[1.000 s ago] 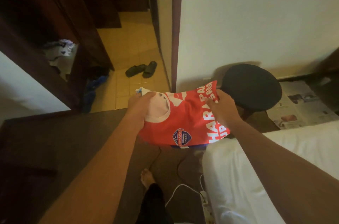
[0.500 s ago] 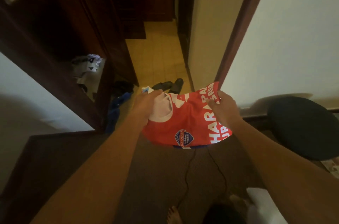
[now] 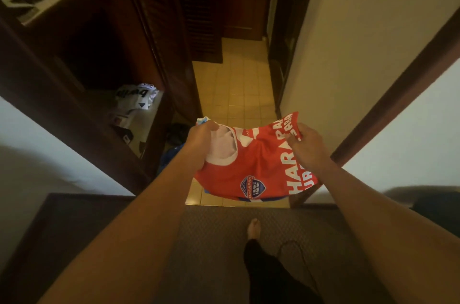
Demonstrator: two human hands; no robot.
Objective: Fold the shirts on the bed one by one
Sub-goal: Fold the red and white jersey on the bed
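Wardrobe point(image 3: 82, 60): dark wood, at our left, one open compartment with a shelf.
Carpet point(image 3: 211, 254): brown, under us, ending at the yellow tiled floor point(image 3: 236, 84) of the passage ahead.
Red shirt point(image 3: 254, 162): folded, white lettering, white collar, a blue badge on the chest. We hold it in the air at arm's length, above the line where carpet meets tile, touching no surface.
White clothes point(image 3: 135, 102): a loose pile on the wardrobe shelf, well apart from the red shirt.
Our left hand point(image 3: 202, 140): fingers curled, gripping the shirt's left edge beside the collar.
Our right hand point(image 3: 307, 145): fingers curled, pinching the shirt's right edge over the lettering.
Bare foot point(image 3: 254, 228): on the carpet below the shirt.
Black cable point(image 3: 296, 254): lying on the carpet beside the foot.
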